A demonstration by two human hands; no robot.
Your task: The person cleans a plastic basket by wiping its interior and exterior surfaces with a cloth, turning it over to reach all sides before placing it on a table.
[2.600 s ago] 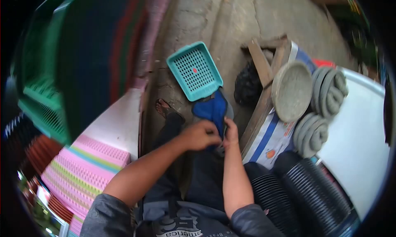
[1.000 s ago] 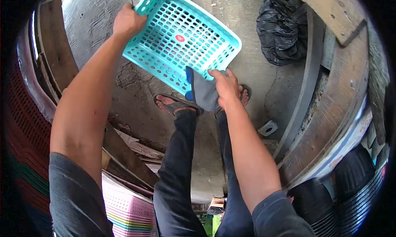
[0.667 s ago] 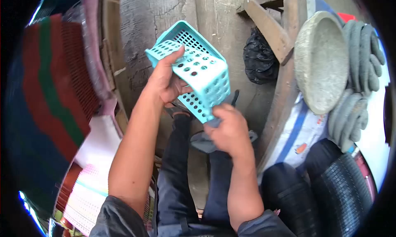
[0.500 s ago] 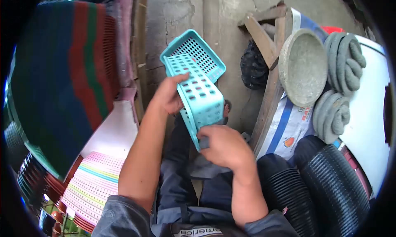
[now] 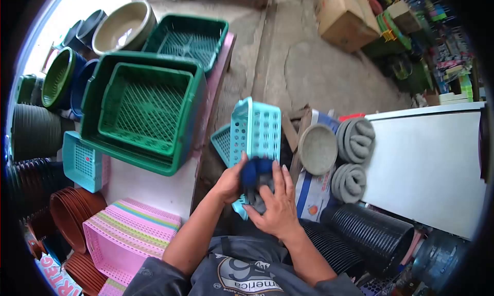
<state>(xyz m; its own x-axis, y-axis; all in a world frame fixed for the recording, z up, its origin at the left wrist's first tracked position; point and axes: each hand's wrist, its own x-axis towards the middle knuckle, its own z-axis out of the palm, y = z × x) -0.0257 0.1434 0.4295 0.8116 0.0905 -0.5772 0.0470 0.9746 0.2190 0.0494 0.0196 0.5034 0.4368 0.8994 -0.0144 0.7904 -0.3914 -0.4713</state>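
A bunched dark blue and grey cloth (image 5: 256, 173) is between my two hands, in front of my chest. My left hand (image 5: 229, 183) grips its left side, the thumb pointing up along it. My right hand (image 5: 279, 201) holds the other side with fingers bent over the folds. Just beyond the cloth a turquoise perforated basket (image 5: 265, 128) is tilted on its side, partly covered by my hands; what supports it is hidden. Behind its left edge, lower down, shows a second turquoise basket (image 5: 221, 143).
To the left, a table carries stacked green baskets (image 5: 146, 164), a small turquoise basket (image 5: 82, 164) and pink baskets (image 5: 116, 244). On the right are a grey stone bowl (image 5: 318, 149), coiled grey rolls (image 5: 355, 139), black ribbed stacks (image 5: 370, 234) and a white surface (image 5: 422, 162). A cardboard box (image 5: 347, 18) sits farther off.
My left hand has let go of the turquoise basket and now grips the cloth with my right hand. The basket has turned more upright. The view has tilted up, showing more of the surroundings.
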